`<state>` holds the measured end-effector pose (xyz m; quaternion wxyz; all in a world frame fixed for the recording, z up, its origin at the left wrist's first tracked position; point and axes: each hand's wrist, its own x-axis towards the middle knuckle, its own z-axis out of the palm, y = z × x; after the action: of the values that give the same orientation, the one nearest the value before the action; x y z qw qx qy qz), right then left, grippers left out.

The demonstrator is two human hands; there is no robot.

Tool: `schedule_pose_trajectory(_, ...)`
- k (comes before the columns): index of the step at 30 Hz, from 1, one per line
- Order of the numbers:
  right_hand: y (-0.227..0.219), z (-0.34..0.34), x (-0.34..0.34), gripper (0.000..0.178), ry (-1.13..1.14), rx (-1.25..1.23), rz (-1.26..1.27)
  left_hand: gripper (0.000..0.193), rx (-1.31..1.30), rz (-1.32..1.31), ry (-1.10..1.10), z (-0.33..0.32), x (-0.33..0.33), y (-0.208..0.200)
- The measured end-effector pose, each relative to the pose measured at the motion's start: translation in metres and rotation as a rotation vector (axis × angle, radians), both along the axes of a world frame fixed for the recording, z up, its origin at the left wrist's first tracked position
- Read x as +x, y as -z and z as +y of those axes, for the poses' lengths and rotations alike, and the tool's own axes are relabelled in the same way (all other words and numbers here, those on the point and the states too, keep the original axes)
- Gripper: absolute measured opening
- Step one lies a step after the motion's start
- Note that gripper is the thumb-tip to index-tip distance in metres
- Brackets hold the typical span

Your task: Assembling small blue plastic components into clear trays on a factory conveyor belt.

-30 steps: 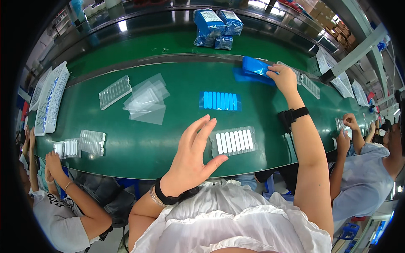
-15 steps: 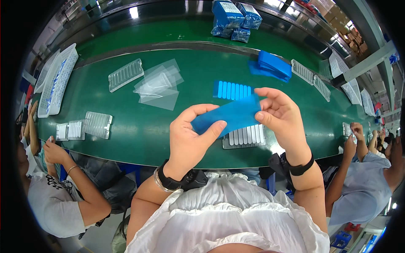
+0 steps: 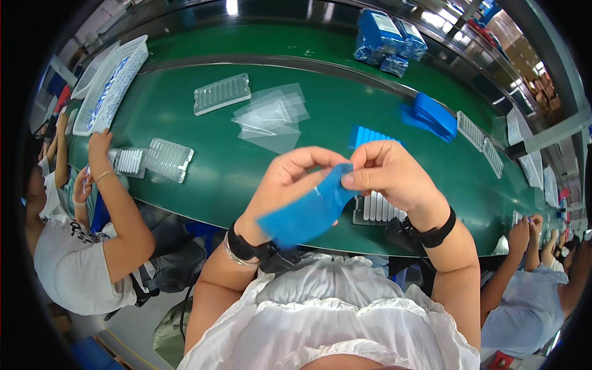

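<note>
A thin blue plastic pouch or sheet (image 3: 302, 213) is held in front of me, blurred at its lower left end. My right hand (image 3: 394, 176) is closed in a pinch on its upper right corner. My left hand (image 3: 287, 182) is closed around the same piece, with fingertips meeting the right ones at the corner and the blue film hanging across the palm. Below my right hand, partly hidden by it, lies a clear tray (image 3: 381, 211) with white strips. Just beyond my hands is a row of strips on blue (image 3: 373, 137), partly covered by the right hand.
Clear plastic sheets (image 3: 271, 117) and an empty clear tray (image 3: 222, 94) lie on the green table (image 3: 240, 191). At right sits a stack of blue pouches (image 3: 433, 117); farther back, wrapped blue packs (image 3: 385, 40). A white basket (image 3: 114, 86) stands left. Co-workers sit on both sides.
The blue piece has swung from stretched flat between both hands to hanging down left, its corner pinched. My right hand has moved left toward my left. The whole view has shifted rightward.
</note>
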<state>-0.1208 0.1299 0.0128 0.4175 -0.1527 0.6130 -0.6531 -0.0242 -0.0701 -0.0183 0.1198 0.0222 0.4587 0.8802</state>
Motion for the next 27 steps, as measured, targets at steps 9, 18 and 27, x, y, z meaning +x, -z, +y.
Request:
schedule_pose_trajectory(9, 0.001, -0.063, -0.067, 0.016, 0.107, 0.083, 0.258, 0.028, -0.637, 0.328, -0.594, -0.059, -0.046, 0.017)
schedule_pose_trajectory(18, -0.024, 0.066, -0.095, 0.017, 0.556, 0.442, 0.763, 0.016, -2.184, 0.503, -0.445, -0.101, -0.071, 0.037)
schedule_pose_trajectory(27, 0.014, 0.115, 0.05, 0.018, 0.627, 0.185, 0.276, 0.027, -1.345, 0.892, -0.071, -0.004, 0.018, 0.01)
